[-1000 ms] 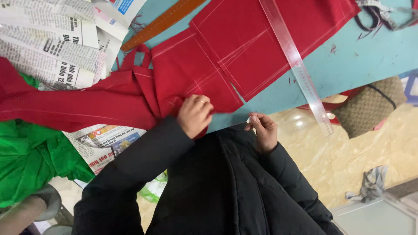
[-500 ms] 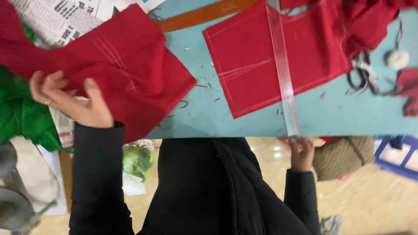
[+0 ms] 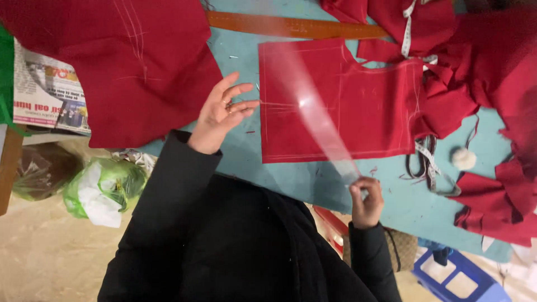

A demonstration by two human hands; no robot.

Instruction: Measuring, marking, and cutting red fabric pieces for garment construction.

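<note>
Two hands: right hand (image 3: 366, 197) pinching clear ruler (image 3: 319, 114), left hand (image 3: 222, 112) open.

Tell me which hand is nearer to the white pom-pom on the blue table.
Right. The right hand, pinching the clear plastic ruler, lies just left of the white pom-pom; the left hand hovers open far beyond the flat red fabric square.

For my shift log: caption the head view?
Right hand lifts clear plastic ruler over flat red fabric panel; open left hand hovers beside it.
</note>
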